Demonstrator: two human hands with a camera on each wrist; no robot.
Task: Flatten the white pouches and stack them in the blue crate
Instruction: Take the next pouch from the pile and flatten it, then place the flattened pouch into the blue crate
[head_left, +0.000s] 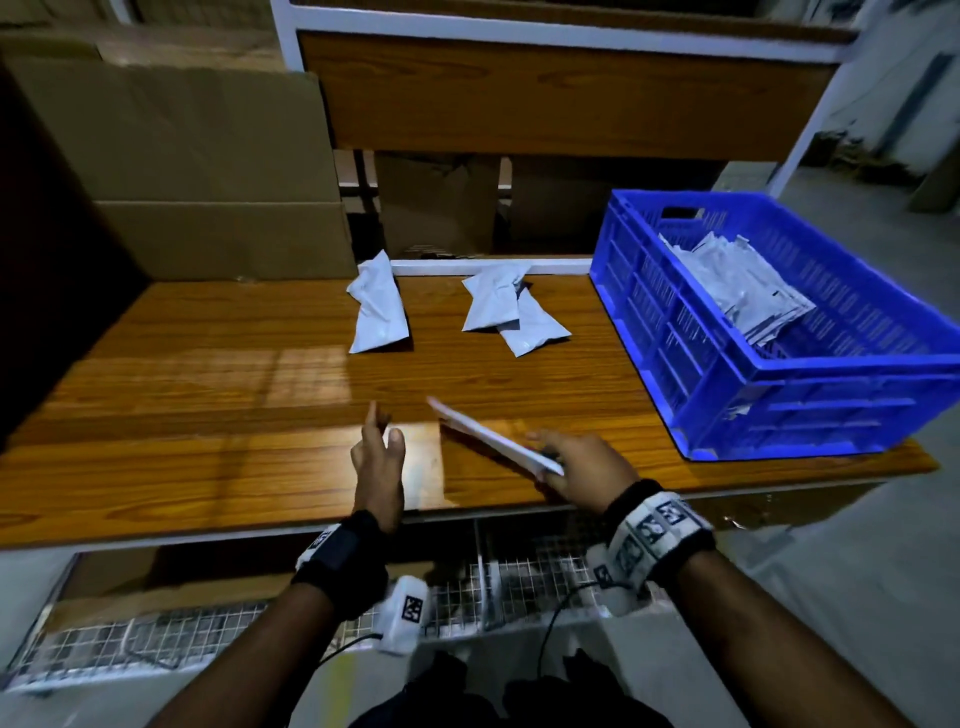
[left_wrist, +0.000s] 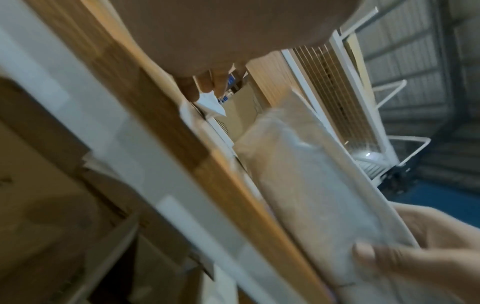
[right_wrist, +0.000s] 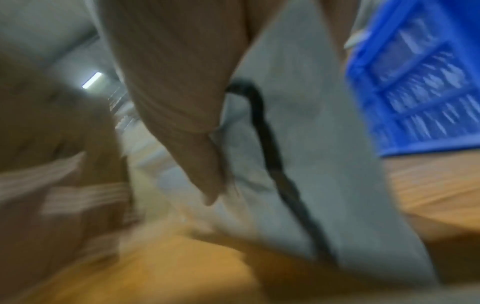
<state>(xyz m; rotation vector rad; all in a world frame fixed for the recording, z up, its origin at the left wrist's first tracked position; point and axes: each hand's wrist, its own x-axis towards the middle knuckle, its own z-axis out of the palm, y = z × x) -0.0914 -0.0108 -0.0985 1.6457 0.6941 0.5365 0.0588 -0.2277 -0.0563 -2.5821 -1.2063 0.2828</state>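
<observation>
White flattened pouch (head_left: 496, 436), nearest item: held in the right hand (head_left: 576, 460) by its near end, thumb on one face and fingers under the other. It is clear of the desk (head_left: 208, 415), tilted on edge, its long axis running from the grip forward and to the left.

Left hand (head_left: 378, 457): empty, fingers straight and slack, raised just beside the pouch's free end and not touching it.

Wooden desk, mid-depth: one crumpled white pouch (head_left: 376, 309) lies alone left of centre, long axis pointing away from the person. To its right, two more pouches (head_left: 511, 312) overlap, one partly on top of the other. All three look puffy and unpressed.

Blue crate (head_left: 779, 374), far right of the desk: open-topped, slotted walls, its corner overhanging the desk edge. Inside, a slanted stack of flat pouches (head_left: 743, 286) leans toward the far wall.

Key relation: the crate lies forward and to the right of the gripping hand, while the held pouch points the opposite way, to the left. The right hand is the nearer to the crate. Judged next step: swing the pouch rightward over the crate's near wall and lay it on the stack; three pouches appear left to flatten.

Behind: cardboard boxes (head_left: 182, 171), white-framed shelving (head_left: 519, 31).
</observation>
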